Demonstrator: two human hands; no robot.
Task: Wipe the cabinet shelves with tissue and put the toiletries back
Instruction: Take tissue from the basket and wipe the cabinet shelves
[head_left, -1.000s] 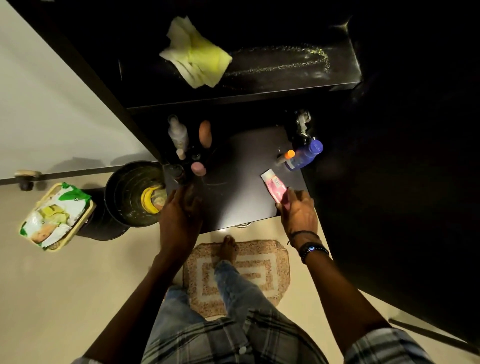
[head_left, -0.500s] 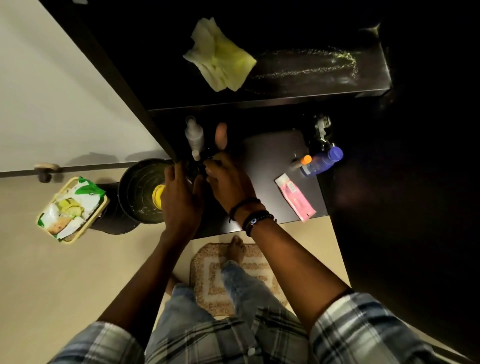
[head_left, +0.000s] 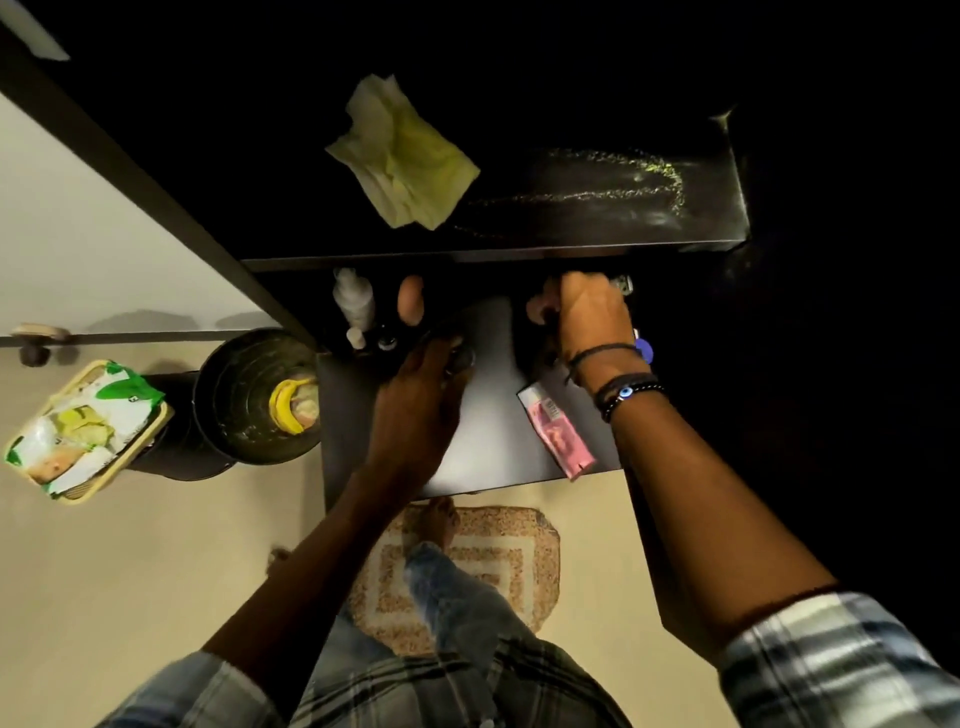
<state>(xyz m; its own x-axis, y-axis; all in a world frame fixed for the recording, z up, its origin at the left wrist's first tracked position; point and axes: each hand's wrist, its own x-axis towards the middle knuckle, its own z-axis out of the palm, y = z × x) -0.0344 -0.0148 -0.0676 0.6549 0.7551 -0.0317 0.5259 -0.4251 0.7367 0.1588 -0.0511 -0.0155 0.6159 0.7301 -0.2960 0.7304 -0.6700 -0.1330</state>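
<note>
A crumpled yellow-white tissue (head_left: 402, 156) lies on the dark upper shelf (head_left: 597, 228). On the lower shelf (head_left: 488, 447) stand a white bottle (head_left: 354, 301), a peach oval item (head_left: 410, 299) and small dark containers at the back left. My left hand (head_left: 421, 400) closes around a small dark item near them. My right hand (head_left: 584, 317) reaches to the shelf's back right and grips a dark object under the upper shelf; what it is stays hidden. A pink tube (head_left: 556, 428) lies flat by my right wrist. A blue bottle cap (head_left: 644, 349) peeks out behind the wrist.
A dark round bin (head_left: 228, 426) with a banana peel stands on the floor left of the cabinet. Beside it sits a yellow basket (head_left: 85, 426) of packets. A patterned mat (head_left: 498, 566) lies under my foot. The white door panel is at the left.
My right hand moved from the bottles at the left across to the back right of the lower shelf and closed on a dark object. My left hand stayed near the small containers.
</note>
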